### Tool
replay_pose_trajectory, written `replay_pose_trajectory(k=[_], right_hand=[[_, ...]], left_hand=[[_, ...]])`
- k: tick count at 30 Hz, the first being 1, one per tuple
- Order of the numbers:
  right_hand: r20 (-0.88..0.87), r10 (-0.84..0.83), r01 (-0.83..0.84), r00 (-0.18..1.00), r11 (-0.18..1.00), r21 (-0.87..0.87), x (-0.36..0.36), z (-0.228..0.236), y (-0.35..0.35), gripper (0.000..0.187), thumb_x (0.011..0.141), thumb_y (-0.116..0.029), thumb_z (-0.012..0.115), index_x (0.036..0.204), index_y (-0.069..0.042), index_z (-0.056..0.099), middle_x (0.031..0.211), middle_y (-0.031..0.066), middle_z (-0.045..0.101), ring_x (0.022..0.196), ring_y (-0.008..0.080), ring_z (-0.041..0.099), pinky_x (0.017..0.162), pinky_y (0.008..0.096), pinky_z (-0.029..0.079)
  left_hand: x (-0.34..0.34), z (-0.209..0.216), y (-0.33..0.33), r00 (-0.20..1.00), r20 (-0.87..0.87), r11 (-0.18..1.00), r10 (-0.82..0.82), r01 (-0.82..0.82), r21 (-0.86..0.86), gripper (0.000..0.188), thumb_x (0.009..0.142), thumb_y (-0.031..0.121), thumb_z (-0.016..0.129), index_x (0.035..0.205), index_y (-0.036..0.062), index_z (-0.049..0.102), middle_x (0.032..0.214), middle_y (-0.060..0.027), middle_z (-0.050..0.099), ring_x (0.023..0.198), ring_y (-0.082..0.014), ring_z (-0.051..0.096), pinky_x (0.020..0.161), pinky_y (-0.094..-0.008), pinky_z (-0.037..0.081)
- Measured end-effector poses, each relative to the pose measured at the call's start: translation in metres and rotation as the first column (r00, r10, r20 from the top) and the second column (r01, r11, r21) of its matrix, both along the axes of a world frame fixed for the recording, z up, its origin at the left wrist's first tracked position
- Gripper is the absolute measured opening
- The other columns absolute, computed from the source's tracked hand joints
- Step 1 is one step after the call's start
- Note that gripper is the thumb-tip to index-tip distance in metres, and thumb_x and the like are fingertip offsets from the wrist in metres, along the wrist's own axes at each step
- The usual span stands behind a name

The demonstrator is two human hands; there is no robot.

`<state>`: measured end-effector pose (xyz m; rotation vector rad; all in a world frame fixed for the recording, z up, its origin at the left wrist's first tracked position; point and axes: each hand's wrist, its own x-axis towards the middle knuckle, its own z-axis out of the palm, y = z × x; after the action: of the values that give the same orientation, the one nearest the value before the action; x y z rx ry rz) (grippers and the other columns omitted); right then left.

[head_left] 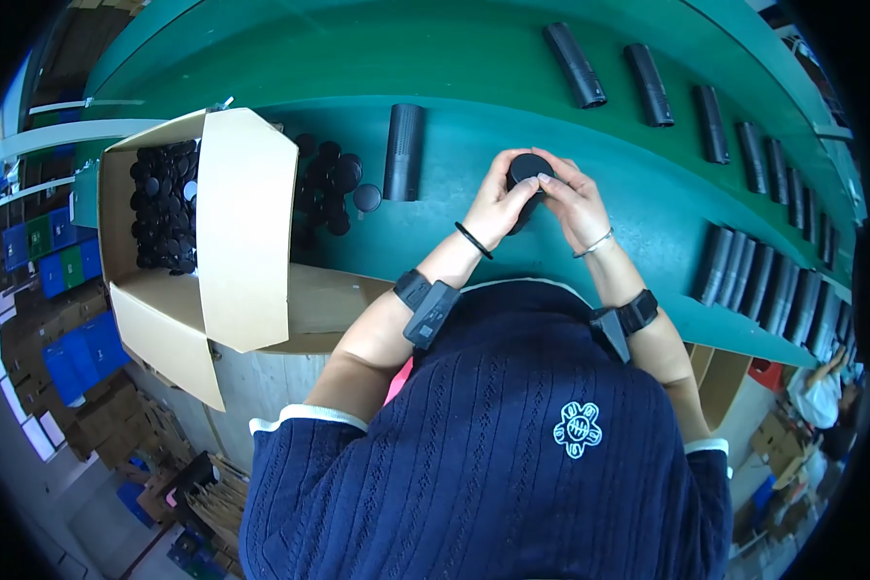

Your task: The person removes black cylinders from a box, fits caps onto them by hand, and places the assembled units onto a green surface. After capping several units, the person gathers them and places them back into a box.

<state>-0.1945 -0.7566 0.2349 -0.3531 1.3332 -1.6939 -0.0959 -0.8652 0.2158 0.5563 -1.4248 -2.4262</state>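
Observation:
Both my hands are wrapped round a black cylinder (519, 221) over the green bench, its end tilted up toward me. On that end is a round black cap (526, 166). My left hand (494, 206) grips the near left side, and my right hand (580, 205) the right side. Both thumbs press on the cap's near edge. Most of the cylinder is hidden by my hands. To their left, another black cylinder with a perforated part (405, 153) lies on the bench, beside a loose pile of black discs (335, 178).
An open cardboard box (248, 232) full of black discs (167, 208) stands at the left. Across the green conveyor belt (493, 68), several black cylinders (648, 85) lie spaced apart. A close row of cylinders (762, 280) lies at the right bench edge.

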Motion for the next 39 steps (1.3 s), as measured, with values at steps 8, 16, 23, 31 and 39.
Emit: replay_pose_trajectory(k=[8, 16, 23, 31, 39], right_hand=[[0.218, 0.061, -0.049, 0.974, 0.997, -0.058, -0.002, -0.002, 0.014, 0.042, 0.092, -0.01, 0.052, 0.132, -0.001, 0.046, 0.13, 0.0049, 0.044, 0.121, 0.0194, 0.044, 0.102, 0.0349, 0.036], [-0.288, 0.304, -0.304, 0.908, 0.952, 0.046, -0.005, -0.026, 0.022, 0.079, 0.078, -0.013, 0.069, 0.143, -0.003, 0.025, 0.14, 0.011, 0.036, 0.13, 0.0221, 0.035, 0.108, 0.0355, 0.027], [-0.247, 0.334, -0.244, 0.91, 0.91, 0.334, -0.036, -0.05, -0.039, 0.086, 0.071, -0.013, 0.074, 0.137, -0.013, 0.018, 0.107, 0.017, 0.056, 0.093, 0.024, 0.059, 0.077, 0.0364, 0.049], [-0.765, 0.425, 0.237, 0.484, 0.778, 0.582, -0.144, -0.083, -0.138, 0.063, 0.081, -0.027, 0.065, 0.133, -0.021, 0.03, 0.105, 0.0233, 0.061, 0.091, 0.0432, 0.061, 0.08, 0.0466, 0.049], [-0.061, 0.341, -0.321, 0.938, 0.923, 0.214, -0.063, -0.011, -0.113, 0.028, 0.094, -0.026, 0.053, 0.113, -0.006, 0.059, 0.088, -0.0005, 0.056, 0.076, 0.0069, 0.055, 0.061, 0.0204, 0.044]], left_hand=[[0.012, 0.001, 0.004, 0.99, 0.01, 0.969, -0.14, 0.139, -0.203, 0.07, 0.079, 0.007, 0.07, 0.133, 0.0048, 0.026, 0.12, -0.0102, 0.043, 0.113, -0.0165, 0.045, 0.097, -0.0309, 0.039], [0.02, 0.013, -0.021, 0.987, -0.099, 0.99, -0.128, 0.132, 0.04, 0.061, 0.08, 0.005, 0.069, 0.131, 0.0039, 0.035, 0.122, -0.0066, 0.046, 0.114, -0.0166, 0.046, 0.097, -0.0305, 0.038], [0.01, -0.014, -0.111, 0.729, 0.24, 0.218, 0.64, 0.128, -0.968, 0.09, 0.073, 0.044, 0.074, 0.139, 0.0025, 0.029, 0.127, -0.0211, 0.041, 0.116, -0.0323, 0.044, 0.095, -0.0403, 0.04], [0.025, -0.017, -0.16, 0.824, 0.528, 0.683, 0.205, 0.266, -0.68, 0.078, 0.062, 0.021, 0.08, 0.125, -0.0061, 0.043, 0.113, -0.0187, 0.06, 0.105, -0.026, 0.059, 0.089, -0.0355, 0.047], [0.045, 0.008, -0.107, 0.983, 0.183, 0.858, 0.018, 0.079, -0.507, 0.066, 0.067, 0.003, 0.075, 0.124, 0.0056, 0.04, 0.111, -0.0067, 0.053, 0.108, -0.0154, 0.051, 0.092, -0.0288, 0.041]])
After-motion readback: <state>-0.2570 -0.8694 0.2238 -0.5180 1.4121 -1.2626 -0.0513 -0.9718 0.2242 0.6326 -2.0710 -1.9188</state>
